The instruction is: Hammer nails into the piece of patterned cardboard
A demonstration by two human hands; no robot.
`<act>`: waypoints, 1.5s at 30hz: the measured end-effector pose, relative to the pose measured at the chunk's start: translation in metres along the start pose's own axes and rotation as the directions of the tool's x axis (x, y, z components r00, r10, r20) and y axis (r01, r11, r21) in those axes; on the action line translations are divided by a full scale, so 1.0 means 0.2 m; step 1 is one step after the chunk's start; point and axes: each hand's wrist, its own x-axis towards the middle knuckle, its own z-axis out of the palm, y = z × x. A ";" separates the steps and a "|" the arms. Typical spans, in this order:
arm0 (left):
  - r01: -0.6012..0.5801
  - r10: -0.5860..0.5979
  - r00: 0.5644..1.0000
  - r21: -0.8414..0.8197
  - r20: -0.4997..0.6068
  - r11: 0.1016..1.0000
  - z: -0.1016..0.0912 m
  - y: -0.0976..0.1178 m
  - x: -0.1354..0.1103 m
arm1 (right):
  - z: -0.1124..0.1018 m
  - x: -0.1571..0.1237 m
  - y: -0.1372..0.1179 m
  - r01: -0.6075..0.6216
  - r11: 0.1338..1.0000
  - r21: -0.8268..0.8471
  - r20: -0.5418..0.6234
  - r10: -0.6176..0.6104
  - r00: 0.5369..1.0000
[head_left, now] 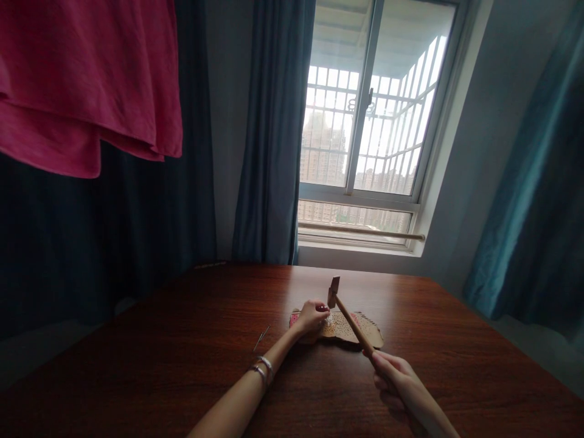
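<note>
My right hand (pixel 393 378) is wrapped round the wooden handle of a hammer (pixel 353 322). Its head is raised just above and beside the fingertips of my left hand (pixel 314 316). The left fingers are pinched together over a flat tan piece (pixel 344 328), which is covered in small dark holes or dots and has pink-red patches. What the pinch holds is too small to make out. Part of the piece lies hidden under my left hand. Two thin metal rods or nails (pixel 261 338) lie on the table left of my wrist.
The brown wooden table (pixel 182 377) reaches back toward a barred window (pixel 365 121). Blue curtains (pixel 274 134) hang at the back and sides. A pink cloth (pixel 91 79) hangs at the upper left. Silver bangles (pixel 263 368) circle my left wrist.
</note>
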 end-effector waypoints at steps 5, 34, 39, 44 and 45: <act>0.013 -0.013 1.000 -0.028 0.011 1.000 0.00 -0.02 0.02 | -0.01 0.00 0.00 0.000 1.000 0.005 0.009 0.000 1.000; 0.001 -0.001 1.000 -0.007 0.025 1.000 -0.02 0.02 0.00 | 0.01 -0.01 0.01 0.040 0.999 0.017 0.037 -0.041 0.998; -0.005 0.005 0.999 0.016 0.032 1.000 -0.02 0.01 0.00 | 0.01 0.00 0.02 0.010 1.000 0.006 0.020 -0.010 1.000; -0.006 0.006 1.000 0.047 0.003 0.999 -0.01 0.01 0.00 | 0.01 0.01 0.01 0.032 0.999 0.014 0.020 -0.033 0.999; -0.003 0.003 1.000 0.048 0.004 0.999 -0.01 0.01 0.00 | 0.01 0.01 0.01 0.034 0.999 0.014 0.022 -0.035 0.999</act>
